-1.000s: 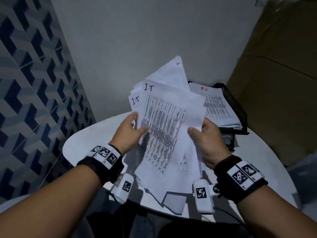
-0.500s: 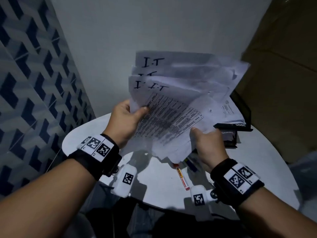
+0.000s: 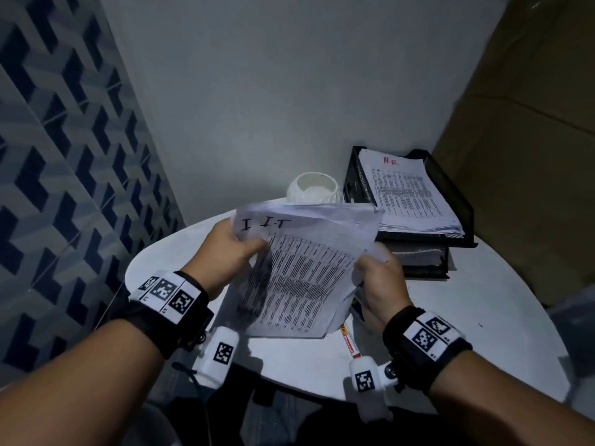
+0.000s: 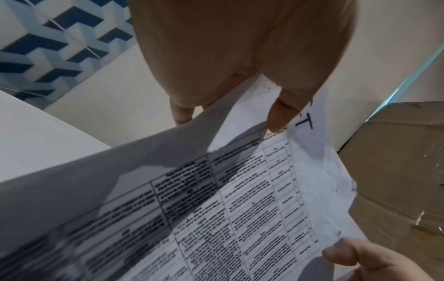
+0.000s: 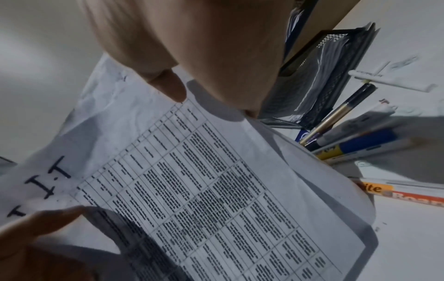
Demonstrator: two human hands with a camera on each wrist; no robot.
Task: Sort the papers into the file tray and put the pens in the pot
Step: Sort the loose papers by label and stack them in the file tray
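I hold a stack of printed papers marked "I.T" (image 3: 302,268) (image 4: 240,209) (image 5: 192,180) over the white round table (image 3: 483,300). My left hand (image 3: 231,249) pinches its upper left edge, thumb on top. My right hand (image 3: 376,272) grips the right edge. A black mesh file tray (image 3: 457,194) (image 5: 336,62) stands at the back right with an "H.R" pile (image 3: 409,194) in its top tier. A white pot (image 3: 317,191) sits just behind the held papers. Several pens and markers (image 5: 355,142) lie on the table under my right hand; one marker (image 3: 349,341) shows below the sheets.
A white wall runs close behind the table, with blue patterned tiles on the left. A large brown cardboard sheet (image 3: 531,156) leans at the right, behind the tray. The table's near edge is just in front of my wrists.
The fanned-out papers, held high half a second ago, have come down and been squared into one stack over the table. The pot and the tray's top pile now show behind them.
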